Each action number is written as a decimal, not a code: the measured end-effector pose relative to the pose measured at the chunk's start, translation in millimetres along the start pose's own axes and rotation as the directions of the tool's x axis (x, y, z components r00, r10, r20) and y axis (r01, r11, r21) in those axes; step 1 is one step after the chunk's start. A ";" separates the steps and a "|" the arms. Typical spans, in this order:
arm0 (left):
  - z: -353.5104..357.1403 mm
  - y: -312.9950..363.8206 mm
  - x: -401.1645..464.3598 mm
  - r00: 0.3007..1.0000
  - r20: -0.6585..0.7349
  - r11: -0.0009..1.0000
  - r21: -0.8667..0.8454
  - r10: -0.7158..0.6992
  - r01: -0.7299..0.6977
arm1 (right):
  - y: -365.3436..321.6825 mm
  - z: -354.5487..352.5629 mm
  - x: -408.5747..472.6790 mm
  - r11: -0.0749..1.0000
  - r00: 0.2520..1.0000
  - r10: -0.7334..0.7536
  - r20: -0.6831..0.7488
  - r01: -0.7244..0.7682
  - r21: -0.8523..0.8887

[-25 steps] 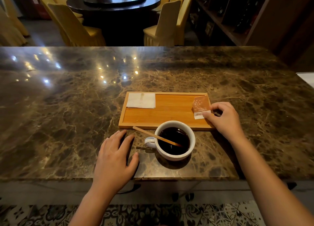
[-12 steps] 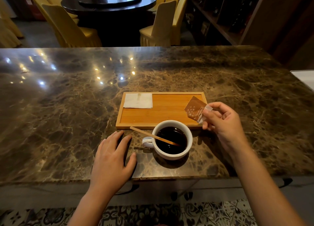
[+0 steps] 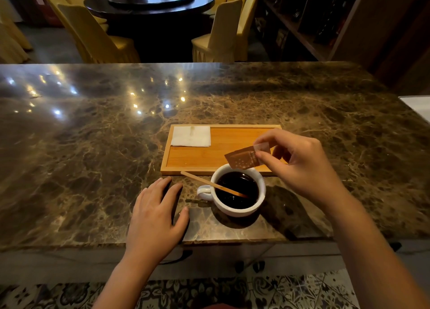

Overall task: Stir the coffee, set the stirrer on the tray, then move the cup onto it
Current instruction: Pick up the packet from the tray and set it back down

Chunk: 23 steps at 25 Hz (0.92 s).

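Tray [image 3: 200, 160] centre bare; napkin [image 3: 191, 136] far-left; right hand [image 3: 295, 162] overhangs right end.

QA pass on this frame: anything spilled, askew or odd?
No spill visible. One oddity: the right hand pinches a brown sachet over the cup instead of taking the stirrer, which leans in the coffee. The left hand lies flat on the counter.

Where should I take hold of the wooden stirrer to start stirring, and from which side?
Pinch the stirrer at its dry upper end, which juts out past the rim of the cup on the handle side, over the counter. Come from the left and above: that end slopes up clear of the coffee, and the left hand lies flat nearby, while the right hand holds a sachet.
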<state>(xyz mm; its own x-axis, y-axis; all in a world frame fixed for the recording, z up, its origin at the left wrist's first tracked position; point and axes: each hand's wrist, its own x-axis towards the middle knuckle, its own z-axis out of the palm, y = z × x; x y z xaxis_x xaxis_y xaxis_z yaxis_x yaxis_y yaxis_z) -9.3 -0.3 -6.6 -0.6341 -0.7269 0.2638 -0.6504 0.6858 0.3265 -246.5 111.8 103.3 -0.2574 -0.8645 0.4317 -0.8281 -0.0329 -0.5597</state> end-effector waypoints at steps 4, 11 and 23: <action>0.4 -0.5 0.3 1.000 -0.002 1.000 0.004 0.003 -0.003 | 0.7 -0.2 2.1 1.000 1.000 -0.020 0.023 0.021 -0.024; 0.5 -0.6 0.3 1.000 0.003 1.000 0.011 -0.003 0.003 | 3.3 1.0 1.2 1.000 1.000 -0.017 0.024 0.017 -0.026; 0.7 -0.9 0.1 1.000 0.003 1.000 0.017 -0.003 0.002 | 12.5 10.6 -8.6 0.840 0.948 0.316 -0.029 -0.266 0.473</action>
<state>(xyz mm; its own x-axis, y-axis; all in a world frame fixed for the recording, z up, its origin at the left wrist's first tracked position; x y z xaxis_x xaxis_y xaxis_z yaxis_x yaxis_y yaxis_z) -9.1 -1.0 -7.6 -0.6338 -0.7285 0.2601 -0.6590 0.6846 0.3115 -249.3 113.5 85.0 -0.5204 -0.8157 0.2526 -0.3916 -0.0349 -0.9195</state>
